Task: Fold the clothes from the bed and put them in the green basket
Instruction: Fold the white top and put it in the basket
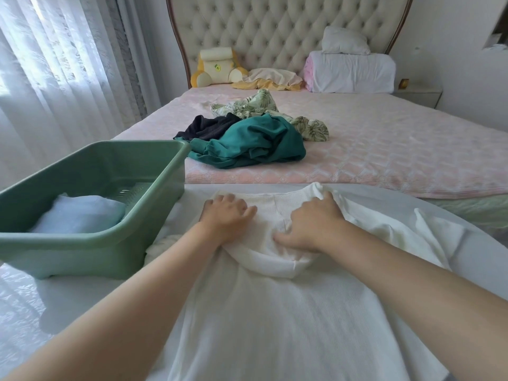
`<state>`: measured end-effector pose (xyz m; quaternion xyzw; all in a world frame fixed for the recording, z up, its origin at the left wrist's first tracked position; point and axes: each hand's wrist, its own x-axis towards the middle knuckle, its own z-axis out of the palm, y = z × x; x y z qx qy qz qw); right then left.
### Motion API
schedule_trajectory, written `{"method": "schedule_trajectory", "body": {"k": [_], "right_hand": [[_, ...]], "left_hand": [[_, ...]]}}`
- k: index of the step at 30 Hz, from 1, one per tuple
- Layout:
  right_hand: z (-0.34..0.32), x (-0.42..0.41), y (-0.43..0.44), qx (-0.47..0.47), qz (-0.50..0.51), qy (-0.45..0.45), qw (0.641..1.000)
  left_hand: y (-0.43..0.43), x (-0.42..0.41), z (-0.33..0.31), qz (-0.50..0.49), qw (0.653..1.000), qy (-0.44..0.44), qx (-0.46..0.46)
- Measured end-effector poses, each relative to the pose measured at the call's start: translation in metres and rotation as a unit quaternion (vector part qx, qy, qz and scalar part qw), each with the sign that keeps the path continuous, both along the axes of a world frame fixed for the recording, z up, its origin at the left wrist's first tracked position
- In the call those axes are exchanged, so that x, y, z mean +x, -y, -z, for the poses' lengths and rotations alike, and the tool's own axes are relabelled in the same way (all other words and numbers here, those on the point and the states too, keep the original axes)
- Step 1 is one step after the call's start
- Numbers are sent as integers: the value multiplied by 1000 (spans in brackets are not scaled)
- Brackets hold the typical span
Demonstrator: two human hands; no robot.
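Pink-covered bed (384, 149) beyond your left hand (226, 217) carries the unfolded clothes pile (247, 144). That hand and your right hand (313, 224) clench the white knit top (261, 312), probably pinning its doubled-over fold flat. Just left of your left hand, the green basket (68, 257) waits.
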<state>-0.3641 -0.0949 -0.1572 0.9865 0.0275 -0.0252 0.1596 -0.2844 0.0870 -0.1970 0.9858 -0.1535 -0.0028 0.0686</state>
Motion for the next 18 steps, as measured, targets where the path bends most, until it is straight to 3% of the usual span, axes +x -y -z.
{"method": "schedule_trajectory", "body": {"k": [3, 6, 8, 10, 18], "right_hand": [[18, 17, -1, 147, -36, 81, 985], [38, 26, -2, 280, -4, -75, 957], [53, 29, -1, 238, 11, -151, 959], [61, 32, 1, 199, 2, -144, 969], [39, 20, -11, 241, 0, -104, 965]], "left_hand": [[-1, 1, 9, -1, 999, -12, 47], [-10, 7, 19, -8, 996, -83, 39], [-13, 9, 19, 1, 996, -82, 20], [-14, 9, 15, 11, 997, -80, 13], [-29, -17, -36, 61, 997, 37, 40]]}}
